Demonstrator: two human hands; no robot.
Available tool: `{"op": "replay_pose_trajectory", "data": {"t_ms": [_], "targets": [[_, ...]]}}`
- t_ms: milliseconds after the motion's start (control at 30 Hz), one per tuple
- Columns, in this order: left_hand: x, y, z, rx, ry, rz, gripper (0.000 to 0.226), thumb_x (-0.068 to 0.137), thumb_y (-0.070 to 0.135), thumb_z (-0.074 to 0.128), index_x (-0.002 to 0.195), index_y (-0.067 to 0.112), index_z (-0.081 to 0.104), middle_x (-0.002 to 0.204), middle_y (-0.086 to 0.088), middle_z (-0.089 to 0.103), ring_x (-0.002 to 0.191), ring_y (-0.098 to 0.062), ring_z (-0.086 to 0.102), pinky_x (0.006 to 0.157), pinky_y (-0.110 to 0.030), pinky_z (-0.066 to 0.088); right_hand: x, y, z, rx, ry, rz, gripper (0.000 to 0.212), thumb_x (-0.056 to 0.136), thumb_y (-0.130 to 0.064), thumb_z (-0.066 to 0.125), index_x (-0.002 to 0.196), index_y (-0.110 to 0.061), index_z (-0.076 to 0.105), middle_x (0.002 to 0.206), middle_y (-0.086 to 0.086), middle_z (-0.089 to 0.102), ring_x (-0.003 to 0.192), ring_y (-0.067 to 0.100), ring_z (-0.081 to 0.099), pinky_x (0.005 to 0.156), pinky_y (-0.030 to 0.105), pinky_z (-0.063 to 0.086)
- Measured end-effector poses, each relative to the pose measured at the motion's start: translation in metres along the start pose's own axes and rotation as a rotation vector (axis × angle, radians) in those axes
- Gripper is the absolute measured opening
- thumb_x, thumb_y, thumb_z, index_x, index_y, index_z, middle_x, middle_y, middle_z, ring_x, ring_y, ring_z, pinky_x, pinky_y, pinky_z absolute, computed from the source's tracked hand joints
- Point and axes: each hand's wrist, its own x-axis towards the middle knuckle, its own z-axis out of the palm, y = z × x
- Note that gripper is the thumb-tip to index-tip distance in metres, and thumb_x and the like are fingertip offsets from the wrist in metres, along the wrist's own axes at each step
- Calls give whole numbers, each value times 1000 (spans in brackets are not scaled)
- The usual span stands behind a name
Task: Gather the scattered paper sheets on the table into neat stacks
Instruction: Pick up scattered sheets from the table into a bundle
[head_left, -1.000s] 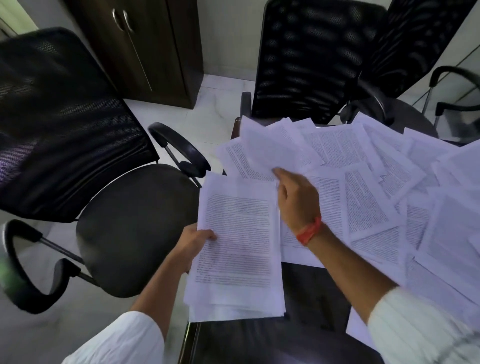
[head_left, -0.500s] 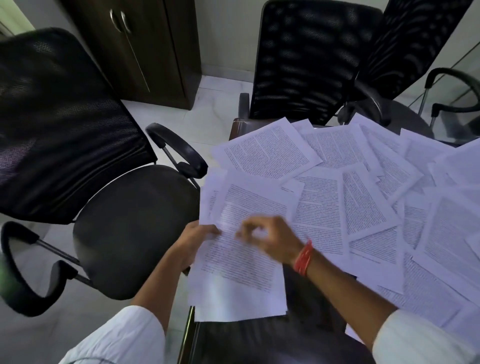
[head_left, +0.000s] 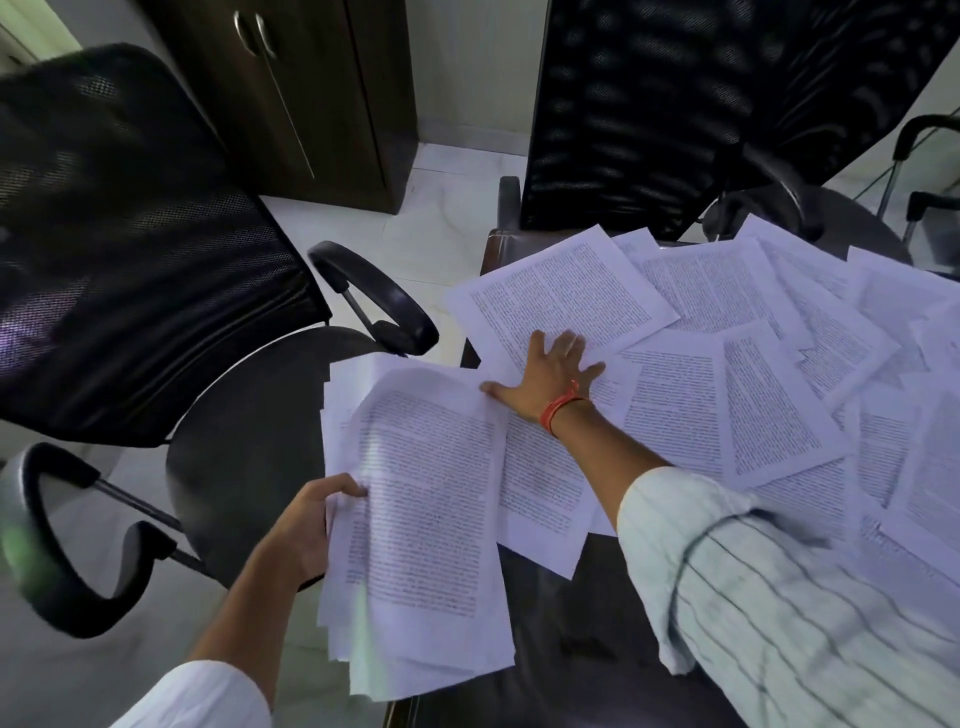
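On my far left stands a black mesh chair, its seat turned toward me and its near armrest curving low by my left arm. Behind it, against the wall, is a dark wood cabinet with two thin handles.

My left hand grips the left edge of the stack — fingers under, thumb curled over the top sheet. The stack is loose, its edges fanned and uneven, and its left part juts past the table's edge over the chair seat; its top right corner bows upward. The lower end of it lies over the dark table.

My right hand reaches forward past the stack, palm down, fingers spread and straight, pressing flat on a sheet that lies angled near the table's far left corner. My thumb points left, touching the raised corner of the stack. A red band sits on that wrist, and the striped sleeve covers the forearm below.

To the right, loose sheets cover the table in overlapping layers, turned every which way, out to the right edge of view.

Beyond the table stand two more black mesh chairs — backs toward me.
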Motion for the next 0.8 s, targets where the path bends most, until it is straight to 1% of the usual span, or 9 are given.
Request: {"op": "replay_pose_trajectory", "data": {"t_ms": [133,200,300,400,500,600,667,733,800], "targets": [[-1,-5,-12,55,-14,-31,41,62,17,70,99,0,62,94,-21,60,72,-33,61,71,-36,48,3,-11,4,41,23,39,88,88,-66,50,151,-14,18,156,35,5,144,53,3,109,73,7],[-3,-3,-9,62,-1,-23,32,67,16,67,95,2,62,91,-20,61,70,-31,61,70,-36,48,2,-12,2,38,89,32,59,95,-46,51,142,-14,35,150,33,30,140,50,24,111,71,15],[-8,5,8,104,28,-11,13,75,14,62,82,3,64,79,-15,64,61,-26,62,64,-32,48,-2,0,-15,195,298,23,26,93,-18,53,117,-13,58,113,18,67,111,39,60,101,53,41],[-10,14,30,152,59,7,23,81,11,58,61,8,69,66,-10,64,50,-22,61,61,-31,46,-14,19,-37,469,579,-124,36,79,4,51,111,-7,65,95,17,72,88,39,67,78,47,54],[-6,19,59,160,9,1,8,67,11,68,71,6,72,74,-11,65,57,-26,62,65,-33,47,-51,39,-37,420,741,-500,50,69,13,56,115,-5,67,111,12,71,104,31,65,86,49,51],[-1,10,87,187,36,55,10,79,10,66,71,8,69,75,-8,63,63,-21,58,61,-30,49,-105,65,-7,329,672,-716,56,73,9,70,126,-8,63,133,9,61,131,27,51,107,54,36],[9,0,96,155,102,105,38,101,4,46,74,17,70,75,-1,66,68,-13,59,62,-25,51,-134,84,24,308,573,-765,47,82,1,64,127,-11,63,136,7,59,136,26,45,109,56,32],[13,-4,105,215,121,84,27,104,11,45,86,16,64,84,-2,63,71,-15,59,61,-27,49,-155,101,52,248,479,-734,40,89,-1,52,124,-15,65,137,5,59,138,27,42,108,59,32],[16,-3,109,206,174,90,21,100,18,51,82,13,58,79,-7,55,67,-20,54,61,-31,43,-164,111,72,177,420,-674,43,85,2,56,122,-18,66,138,5,58,139,30,41,104,63,35]]}}
